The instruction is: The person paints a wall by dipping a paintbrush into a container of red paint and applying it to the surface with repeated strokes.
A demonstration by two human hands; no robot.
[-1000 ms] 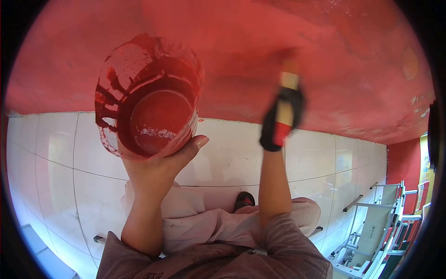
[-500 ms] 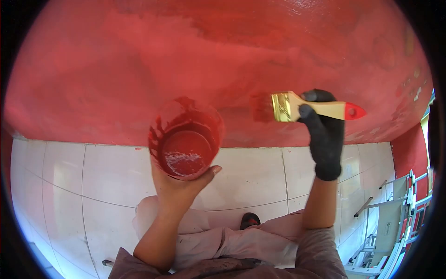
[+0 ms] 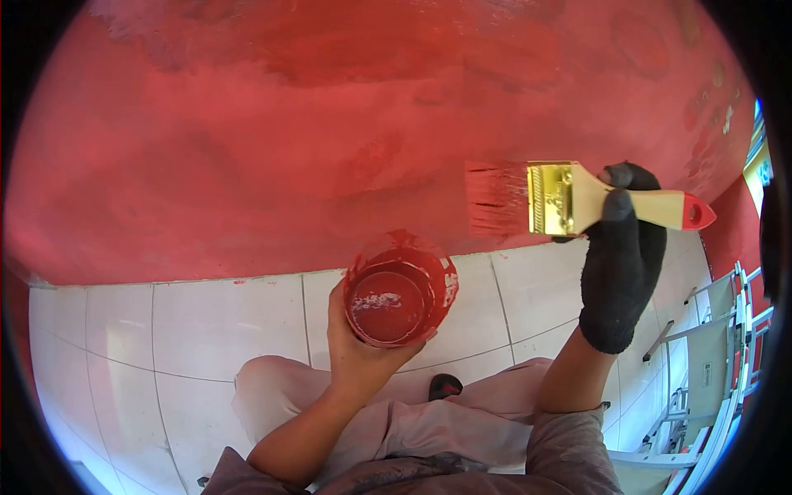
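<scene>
Above both hands, a red wall [image 3: 330, 148] is spread wide, its coat patchy: darker wet streaks are seen higher up, paler dull areas lower down, so much of it appears covered once while evening out seems left to do. Below the hands, white tiles [image 3: 206, 322] are seen unpainted. Beside the right hand [image 3: 619, 264], which is gloved and clenched around a brush [image 3: 569, 200], the loaded bristles are held against the wall. Lower left of it, a paint cup [image 3: 398, 290], judged nearly empty, is gripped by the bare left hand [image 3: 359, 355].
</scene>
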